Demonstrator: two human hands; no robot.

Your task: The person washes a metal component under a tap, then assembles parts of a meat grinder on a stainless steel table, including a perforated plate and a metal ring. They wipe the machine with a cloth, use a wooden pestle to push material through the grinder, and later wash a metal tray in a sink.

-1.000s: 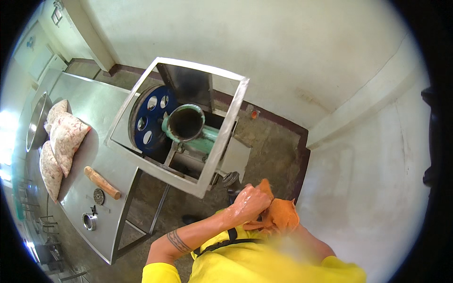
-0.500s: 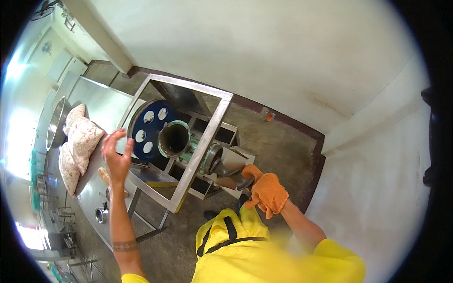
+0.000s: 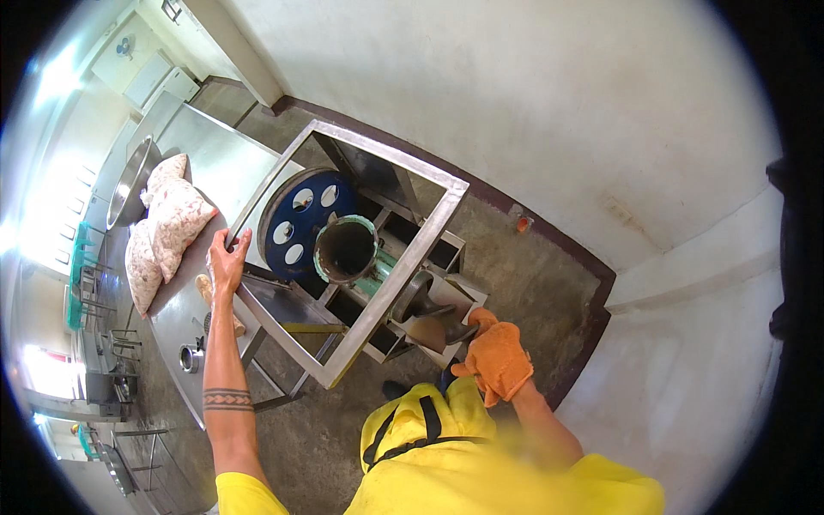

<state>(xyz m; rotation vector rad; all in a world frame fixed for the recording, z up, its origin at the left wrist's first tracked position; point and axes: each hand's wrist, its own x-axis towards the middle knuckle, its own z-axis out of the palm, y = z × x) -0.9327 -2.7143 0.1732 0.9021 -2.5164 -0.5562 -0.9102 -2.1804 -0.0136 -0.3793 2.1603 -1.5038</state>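
Observation:
A meat grinder with a green body (image 3: 371, 279) and a round, open feed mouth (image 3: 347, 249) sits inside a metal frame (image 3: 390, 275). Behind it stands a blue wheel (image 3: 311, 219) with round holes. A dark metal auger (image 3: 421, 302) sticks out of the grinder's near end. My right hand (image 3: 496, 360), in an orange fabric glove, is closed at the auger's outer tip; the glove hides part of the grip. Bare and with a tattooed band on its forearm, my left hand (image 3: 227, 262) grips the frame's left side, fingers curled over the bar.
Left of the frame, a steel table (image 3: 193, 300) carries plastic bags of pale pink chopped meat (image 3: 176, 227), a steel bowl (image 3: 133, 184), a wooden-handled tool (image 3: 204, 287) and a metal ring (image 3: 190, 358). A white wall (image 3: 549, 112) rises beyond and to the right.
My left hand has come down from above the table edge onto the frame's bar and closed there. My right hand stays at the auger's tip. The whole view has shifted slightly.

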